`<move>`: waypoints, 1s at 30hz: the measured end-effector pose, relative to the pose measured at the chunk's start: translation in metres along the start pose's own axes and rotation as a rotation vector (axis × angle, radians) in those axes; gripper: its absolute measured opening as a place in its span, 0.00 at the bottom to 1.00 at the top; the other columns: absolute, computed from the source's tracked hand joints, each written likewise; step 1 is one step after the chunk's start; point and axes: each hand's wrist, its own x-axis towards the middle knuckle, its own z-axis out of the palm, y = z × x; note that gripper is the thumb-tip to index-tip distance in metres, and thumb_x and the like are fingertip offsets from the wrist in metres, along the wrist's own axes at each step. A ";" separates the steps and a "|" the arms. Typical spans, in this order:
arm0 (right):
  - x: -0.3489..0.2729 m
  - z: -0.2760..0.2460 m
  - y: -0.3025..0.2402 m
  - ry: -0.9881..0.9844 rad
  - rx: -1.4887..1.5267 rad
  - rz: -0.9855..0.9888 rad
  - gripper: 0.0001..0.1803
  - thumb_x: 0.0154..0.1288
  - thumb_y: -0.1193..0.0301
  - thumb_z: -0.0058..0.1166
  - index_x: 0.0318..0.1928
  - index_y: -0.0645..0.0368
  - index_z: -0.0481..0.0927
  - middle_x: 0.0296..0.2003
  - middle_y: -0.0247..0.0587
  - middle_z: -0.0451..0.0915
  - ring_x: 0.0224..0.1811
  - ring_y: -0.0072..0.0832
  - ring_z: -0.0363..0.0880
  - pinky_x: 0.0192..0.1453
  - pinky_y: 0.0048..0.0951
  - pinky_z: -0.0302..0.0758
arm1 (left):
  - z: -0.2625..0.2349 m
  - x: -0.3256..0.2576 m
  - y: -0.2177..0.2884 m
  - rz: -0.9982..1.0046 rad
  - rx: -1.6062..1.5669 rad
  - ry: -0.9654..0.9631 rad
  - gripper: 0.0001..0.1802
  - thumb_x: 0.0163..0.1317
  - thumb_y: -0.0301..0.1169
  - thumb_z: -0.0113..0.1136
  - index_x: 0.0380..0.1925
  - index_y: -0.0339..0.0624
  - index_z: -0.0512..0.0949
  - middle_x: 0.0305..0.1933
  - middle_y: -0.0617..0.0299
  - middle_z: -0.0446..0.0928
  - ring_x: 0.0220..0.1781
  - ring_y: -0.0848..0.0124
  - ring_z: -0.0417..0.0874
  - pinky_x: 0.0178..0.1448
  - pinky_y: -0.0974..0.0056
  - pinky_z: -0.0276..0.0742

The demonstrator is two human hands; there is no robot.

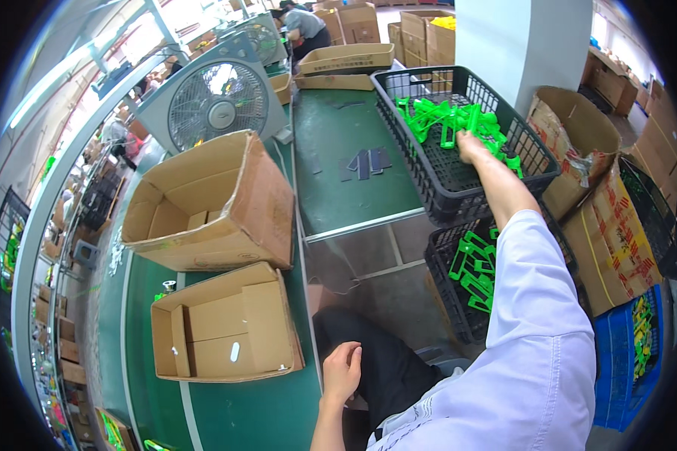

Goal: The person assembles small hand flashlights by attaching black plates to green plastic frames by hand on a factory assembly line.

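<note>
My right arm is stretched out to the far right, over a black plastic basket (459, 199) with open mesh walls. Inside it, my right hand (470, 146) closes on a bright green plastic part (449, 131), a narrow frame-like piece. Loose green parts (421, 116) of the same colour lie heaped around the fingers, and the fingertips are partly hidden among them. My left hand (342, 373) is low at the centre above my dark trousers, its fingers curled in. Nothing sticks out of it. To its left stands a shallow open carton (226, 368) with a small white piece in it.
A taller open carton (267, 203) and a grey box fan (222, 101) stand on the green-topped table. Dark flat pieces (363, 165) lie on a second green surface. Below the basket sits another black basket (466, 323) with green parts. Cartons and a blue crate (617, 383) line the right.
</note>
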 end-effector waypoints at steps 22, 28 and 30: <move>-0.301 -0.032 -0.252 0.125 0.684 -1.199 0.12 0.59 0.59 0.59 0.27 0.54 0.81 0.25 0.39 0.78 0.27 0.41 0.80 0.31 0.41 0.77 | 0.002 0.043 -0.014 -0.476 -1.071 0.100 0.10 0.72 0.33 0.54 0.43 0.38 0.77 0.35 0.58 0.82 0.30 0.72 0.83 0.33 0.68 0.79; -0.041 0.028 -0.260 0.300 0.447 -0.249 0.20 0.54 0.55 0.68 0.34 0.61 0.85 0.31 0.48 0.85 0.27 0.36 0.85 0.35 0.36 0.80 | 0.015 0.050 -0.018 -0.433 -0.979 0.065 0.08 0.72 0.33 0.55 0.40 0.39 0.76 0.33 0.57 0.82 0.28 0.72 0.83 0.31 0.69 0.78; -0.033 0.038 -0.278 0.018 0.531 0.064 0.29 0.50 0.49 0.71 0.37 0.65 0.83 0.34 0.47 0.85 0.22 0.34 0.83 0.21 0.33 0.77 | 0.007 0.050 -0.023 -0.467 -0.984 0.093 0.08 0.72 0.32 0.55 0.39 0.38 0.76 0.34 0.58 0.81 0.29 0.71 0.83 0.31 0.68 0.78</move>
